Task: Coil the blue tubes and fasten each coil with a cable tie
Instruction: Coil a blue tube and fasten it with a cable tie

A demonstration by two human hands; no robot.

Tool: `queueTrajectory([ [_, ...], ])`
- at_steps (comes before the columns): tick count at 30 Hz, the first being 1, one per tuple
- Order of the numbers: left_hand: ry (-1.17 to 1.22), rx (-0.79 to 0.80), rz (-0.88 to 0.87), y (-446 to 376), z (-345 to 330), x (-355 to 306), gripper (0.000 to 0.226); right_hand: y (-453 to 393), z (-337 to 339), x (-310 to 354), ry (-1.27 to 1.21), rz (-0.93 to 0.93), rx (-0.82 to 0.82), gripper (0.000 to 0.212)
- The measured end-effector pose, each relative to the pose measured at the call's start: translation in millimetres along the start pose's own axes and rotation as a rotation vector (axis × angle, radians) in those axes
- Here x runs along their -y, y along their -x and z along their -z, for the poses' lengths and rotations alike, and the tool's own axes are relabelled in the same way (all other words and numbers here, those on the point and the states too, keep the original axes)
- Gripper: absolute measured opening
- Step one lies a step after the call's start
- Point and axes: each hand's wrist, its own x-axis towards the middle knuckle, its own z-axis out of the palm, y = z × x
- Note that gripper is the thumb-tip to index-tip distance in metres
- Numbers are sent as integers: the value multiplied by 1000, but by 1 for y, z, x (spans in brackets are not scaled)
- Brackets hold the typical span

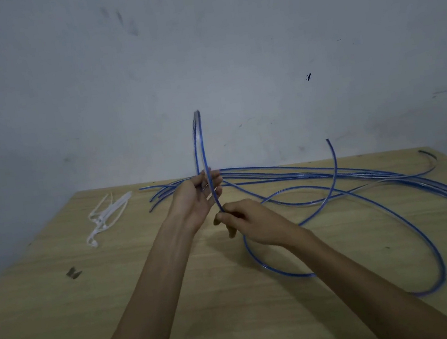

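Observation:
Above the middle of the wooden table (120,301), my left hand (197,199) holds a narrow upright loop of blue tube (200,143) whose top rises in front of the wall. Just right of and below it, my right hand (249,220) pinches the same tube where it leaves the loop. From there the tube sweeps in a wide curve (417,230) over the right half of the table. Several more blue tubes (333,173) lie in a loose bundle across the back. A small heap of white cable ties (106,216) lies at the back left.
A grey wall (199,56) stands right behind the table's far edge. One tube end (328,142) sticks up at the right. The bundle runs off the table's right edge. A small dark scrap (73,273) lies near the left edge.

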Motion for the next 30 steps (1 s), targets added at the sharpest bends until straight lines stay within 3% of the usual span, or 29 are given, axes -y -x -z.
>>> queueTrajectory([
  [3, 33, 109, 12, 7, 1, -9, 26, 6, 0, -12, 157, 22, 39, 31],
  [7, 88, 130, 79, 11, 5, -23, 25, 19, 23, -41, 412, -54, 85, 29],
  [12, 22, 284, 118, 20, -5, -28, 12, 28, 59, -58, 653, -254, 202, 26],
  [16, -114, 344, 75, 28, -19, -21, 15, 24, 63, -31, 344, -264, 307, 37],
  [19, -213, 344, 7, 32, -28, -14, 20, 28, 50, 12, -140, -160, 387, 32],
  [21, -248, 326, -37, 34, -31, -10, 21, 31, 43, 29, -462, -105, 280, 32],
  [24, -367, 244, -115, 30, -29, -8, 23, 29, 37, 36, -709, -100, 96, 58],
  [27, -626, 178, -166, 27, -21, -3, 25, 29, 38, 31, -274, 12, -54, 52],
  [30, -569, 113, -153, 26, -17, 4, 26, 35, 40, 17, 68, 96, -37, 39],
])
